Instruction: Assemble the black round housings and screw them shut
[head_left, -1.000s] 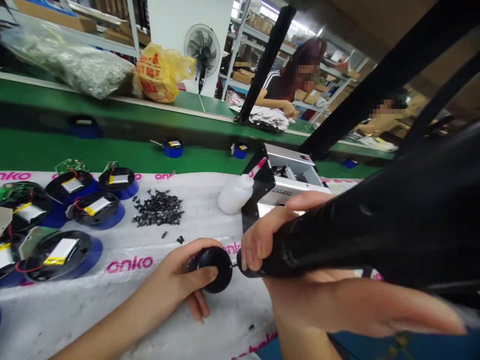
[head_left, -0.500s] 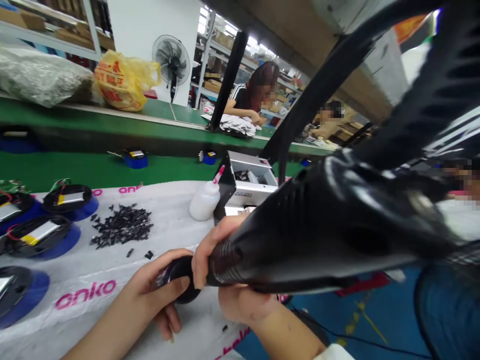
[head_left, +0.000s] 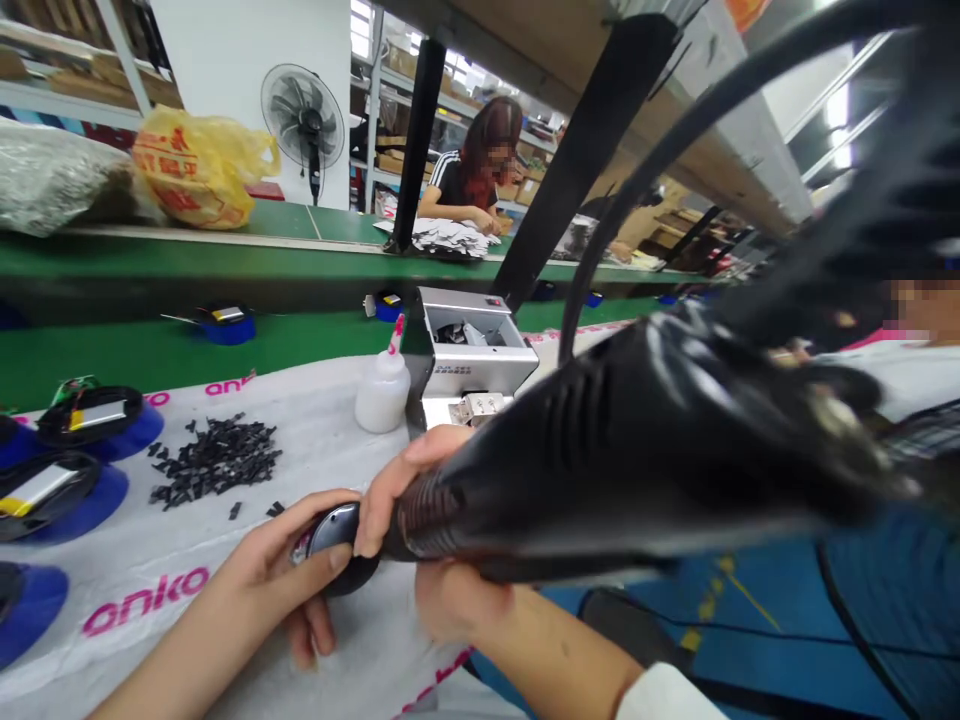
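Observation:
My left hand [head_left: 292,570] is closed around a small round black part [head_left: 334,540] resting on the white sheet, thumb on its top. My right hand [head_left: 427,530] grips the front of a large black power screwdriver [head_left: 637,450], whose tip meets the round part. The tool's body fills the right half of the view and its black cable [head_left: 675,130] rises up to the right.
A pile of small black pieces [head_left: 214,460] lies on the white "anko" sheet [head_left: 150,590]. Blue-based round units with batteries [head_left: 90,420] sit at left. A white squeeze bottle [head_left: 382,385] and a grey screw feeder box [head_left: 472,350] stand behind. Other people work beyond the green conveyor [head_left: 112,350].
The view has swung right and lower, so the bench items slid left. Both hands stay on the round part and the screwdriver, which now looms closer.

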